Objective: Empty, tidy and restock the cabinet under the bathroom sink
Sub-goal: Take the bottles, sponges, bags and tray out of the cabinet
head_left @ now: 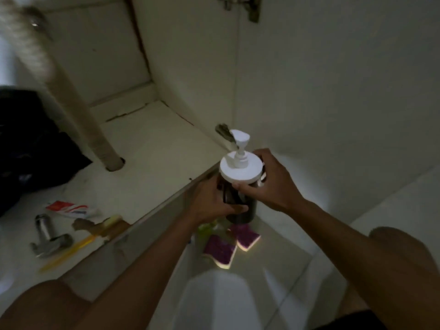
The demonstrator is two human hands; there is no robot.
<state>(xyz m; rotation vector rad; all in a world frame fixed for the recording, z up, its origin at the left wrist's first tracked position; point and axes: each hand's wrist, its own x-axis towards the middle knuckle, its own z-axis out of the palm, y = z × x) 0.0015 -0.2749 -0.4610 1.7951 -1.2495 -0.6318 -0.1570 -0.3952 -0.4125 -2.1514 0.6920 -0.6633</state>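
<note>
Head view, dim light. Right thumb (242,188) and the fingers behind it curl round the top of the pump bottle (245,211), just under its white lid (240,170). Left fingers (234,208) wrap the dark body lower down. Both the right hand (273,182) and the left hand (209,198) have a closed grip on it. We judge the two-handed hold is meant to keep the bottle upright, or possibly to turn the lid against the body; we cannot tell which.

Position: the bottle is in the air in front of the cabinet's front edge, over the tiled floor and not on the cabinet floor (152,144). The pump head points up and away from us.

Below the bottle two purple sponges (221,248) lie on the tiles beside something green (209,228), apparently set out there.

Inside the cabinet, near the front left, are a toothpaste tube (69,207), a metal fitting (47,236) and a yellow toothbrush (69,251), well apart from the bottle. A black bag (28,144) sits further back, left of the drain pipe (78,110).

Judgement: emptying is unfinished, since several items remain inside.
</note>
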